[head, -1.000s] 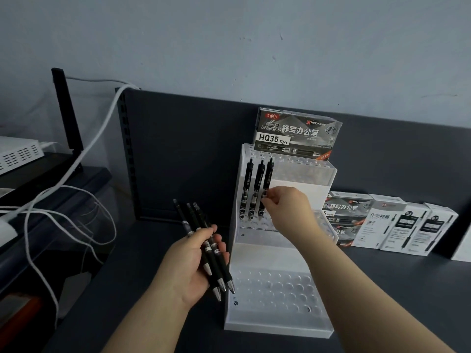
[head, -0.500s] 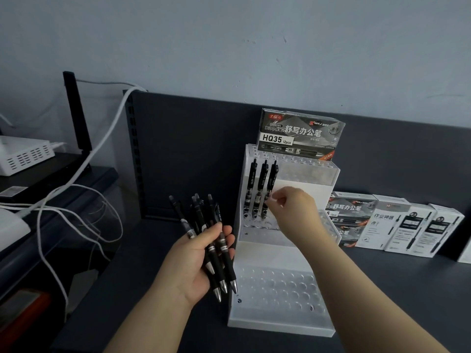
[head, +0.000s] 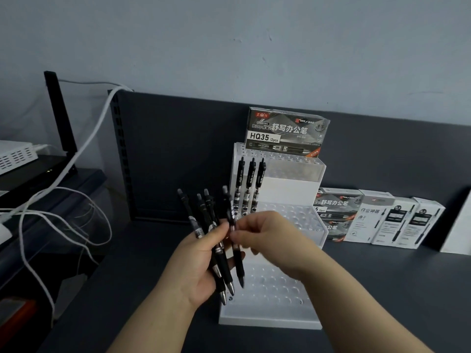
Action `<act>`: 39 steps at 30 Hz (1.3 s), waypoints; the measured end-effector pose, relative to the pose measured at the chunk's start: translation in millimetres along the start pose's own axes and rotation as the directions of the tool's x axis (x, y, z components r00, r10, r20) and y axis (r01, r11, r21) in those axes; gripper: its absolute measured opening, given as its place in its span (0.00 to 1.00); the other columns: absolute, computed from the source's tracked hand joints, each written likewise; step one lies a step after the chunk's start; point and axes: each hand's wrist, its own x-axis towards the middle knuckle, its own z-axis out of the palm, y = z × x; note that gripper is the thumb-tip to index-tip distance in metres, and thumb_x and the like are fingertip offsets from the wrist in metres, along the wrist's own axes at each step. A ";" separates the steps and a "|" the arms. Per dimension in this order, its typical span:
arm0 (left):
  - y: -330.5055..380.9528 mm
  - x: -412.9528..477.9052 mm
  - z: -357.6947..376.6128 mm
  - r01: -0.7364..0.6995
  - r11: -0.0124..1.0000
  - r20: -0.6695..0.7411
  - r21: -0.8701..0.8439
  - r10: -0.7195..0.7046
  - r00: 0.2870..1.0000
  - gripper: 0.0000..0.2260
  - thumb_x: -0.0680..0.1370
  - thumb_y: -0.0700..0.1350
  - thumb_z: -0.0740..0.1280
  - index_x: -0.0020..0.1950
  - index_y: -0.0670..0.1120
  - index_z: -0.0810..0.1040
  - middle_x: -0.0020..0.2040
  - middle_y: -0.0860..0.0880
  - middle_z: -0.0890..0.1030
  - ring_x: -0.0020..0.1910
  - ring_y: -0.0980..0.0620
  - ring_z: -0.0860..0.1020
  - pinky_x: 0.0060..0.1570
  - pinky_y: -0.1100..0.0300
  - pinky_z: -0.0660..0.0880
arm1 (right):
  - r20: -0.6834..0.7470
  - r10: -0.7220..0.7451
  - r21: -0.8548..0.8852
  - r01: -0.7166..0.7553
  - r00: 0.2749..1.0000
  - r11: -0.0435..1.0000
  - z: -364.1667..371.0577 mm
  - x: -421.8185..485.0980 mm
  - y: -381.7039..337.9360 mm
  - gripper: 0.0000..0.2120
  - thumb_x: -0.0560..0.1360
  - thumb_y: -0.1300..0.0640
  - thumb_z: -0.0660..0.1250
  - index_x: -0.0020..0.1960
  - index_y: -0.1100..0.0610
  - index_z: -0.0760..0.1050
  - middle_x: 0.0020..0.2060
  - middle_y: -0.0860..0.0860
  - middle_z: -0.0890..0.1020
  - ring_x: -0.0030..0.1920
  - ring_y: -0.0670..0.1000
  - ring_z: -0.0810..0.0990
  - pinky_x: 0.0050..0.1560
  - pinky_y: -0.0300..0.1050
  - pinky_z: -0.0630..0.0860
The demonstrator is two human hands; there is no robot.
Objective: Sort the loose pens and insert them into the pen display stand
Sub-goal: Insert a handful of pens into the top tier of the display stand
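Three slim black pens [head: 251, 187] upright, white perforated stand [head: 288, 194].

The table [head: 382, 289] is dark grey and flat. A dark board [head: 178, 154] stands along its back edge. A white pen display stand [head: 280, 317] sits in the middle, with its flat foot right on the table top. At 3 o'clock from the stand, boxes stand in a row by the back board. First come grey pen boxes [head: 334, 203], stacked up just beside the stand. Next are three white pen boxes [head: 397, 225], touching side by side. Past them, at the right edge, is a plain white box [head: 458, 225], partly cut off.
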 end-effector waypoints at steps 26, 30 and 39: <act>4.4 8.8 -6.2 0.015 0.995 -0.134 -0.097 -0.028 0.991 0.12 0.80 0.49 0.61 0.52 0.42 0.79 0.31 0.49 0.75 0.26 0.55 0.72 0.33 0.59 0.69 | -0.470 -0.121 -0.389 -0.082 0.874 0.918 -40.3 63.9 30.6 0.09 0.77 0.56 0.64 0.47 0.61 0.80 0.36 0.56 0.81 0.34 0.53 0.75 0.35 0.43 0.70; 4.5 7.9 -1.9 0.005 0.995 -0.106 -0.105 -0.016 0.994 0.11 0.79 0.48 0.62 0.53 0.43 0.79 0.32 0.49 0.76 0.26 0.55 0.72 0.34 0.60 0.70 | -0.454 -0.118 -0.396 -0.082 0.883 0.914 -40.7 63.8 33.0 0.10 0.77 0.56 0.64 0.48 0.62 0.80 0.35 0.54 0.79 0.35 0.53 0.75 0.36 0.42 0.69; -2.3 4.8 9.5 -0.043 0.998 -0.065 -0.038 0.040 0.997 0.06 0.75 0.45 0.67 0.48 0.44 0.78 0.36 0.48 0.77 0.33 0.53 0.75 0.33 0.60 0.70 | -0.301 -0.168 -0.063 0.156 0.939 0.986 -8.8 14.5 8.9 0.03 0.72 0.55 0.71 0.42 0.53 0.77 0.32 0.46 0.79 0.31 0.41 0.74 0.33 0.33 0.71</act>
